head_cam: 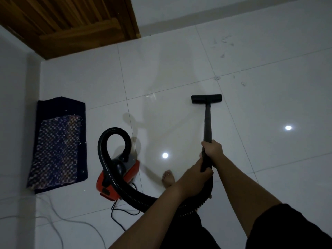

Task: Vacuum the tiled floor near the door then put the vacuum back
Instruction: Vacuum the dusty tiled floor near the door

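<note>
A black vacuum wand (207, 121) runs from my hands down to a flat black floor nozzle (206, 99) resting on the glossy white tiled floor (179, 69). My right hand (213, 149) grips the wand higher up. Just below it, my left hand (196, 174) is closed around the wand's handle end. A black ribbed hose (111, 175) loops from the handle to the red canister vacuum (117, 178) at lower left. Scattered debris (223, 45) lies on the tiles beyond the nozzle, to the right of the brown wooden door (71, 22).
A dark blue patterned mat (58, 148) lies flat at the left by the wall. Thin cables (53, 220) and a black power cord (118, 211) trail across the floor near the canister. My bare foot (168, 177) stands beside the canister.
</note>
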Demonstrator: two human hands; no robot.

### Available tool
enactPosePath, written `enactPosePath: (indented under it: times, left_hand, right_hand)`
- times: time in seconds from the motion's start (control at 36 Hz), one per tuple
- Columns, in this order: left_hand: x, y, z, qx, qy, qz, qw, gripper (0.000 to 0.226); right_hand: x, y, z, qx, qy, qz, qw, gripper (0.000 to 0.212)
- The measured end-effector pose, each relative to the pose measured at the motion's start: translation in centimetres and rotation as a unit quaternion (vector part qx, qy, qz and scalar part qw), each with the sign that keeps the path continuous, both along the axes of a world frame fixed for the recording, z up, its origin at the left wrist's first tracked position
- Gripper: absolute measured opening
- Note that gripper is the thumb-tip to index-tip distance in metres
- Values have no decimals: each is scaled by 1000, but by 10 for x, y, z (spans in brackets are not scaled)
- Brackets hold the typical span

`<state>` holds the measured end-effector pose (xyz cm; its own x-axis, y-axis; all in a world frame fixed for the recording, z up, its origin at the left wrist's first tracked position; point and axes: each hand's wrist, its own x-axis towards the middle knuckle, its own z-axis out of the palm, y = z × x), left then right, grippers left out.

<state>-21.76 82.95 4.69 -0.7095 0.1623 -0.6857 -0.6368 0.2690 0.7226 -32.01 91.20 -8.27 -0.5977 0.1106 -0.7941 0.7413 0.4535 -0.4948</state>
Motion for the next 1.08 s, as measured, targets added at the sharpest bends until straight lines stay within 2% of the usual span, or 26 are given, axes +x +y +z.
enactPosePath:
  times: [0.44, 0.61, 0.78, 0.92, 1.08]
  left_hand:
    - [33, 17, 5, -41, -42, -21, 998, 49]
    - [30, 19, 14, -29, -52, -40, 997, 52]
    - [6, 16, 7, -24, -67, -34, 997, 56]
    - [-19, 10, -18, -31, -30, -41, 998, 57]
    - [-63, -3, -28, 22, -35, -28, 999, 59]
  right_hand:
    - [43, 18, -12, -9, -22, -18, 1000, 38]
    - [45, 18, -3, -2, -21, -10, 1000, 38]
    - [21, 18, -8, -1, -23, -10, 1000, 39]
    - [-10, 15, -14, 4, -15, -12, 1000, 38]
    - [-56, 5, -11, 3, 3, -30, 1000, 30]
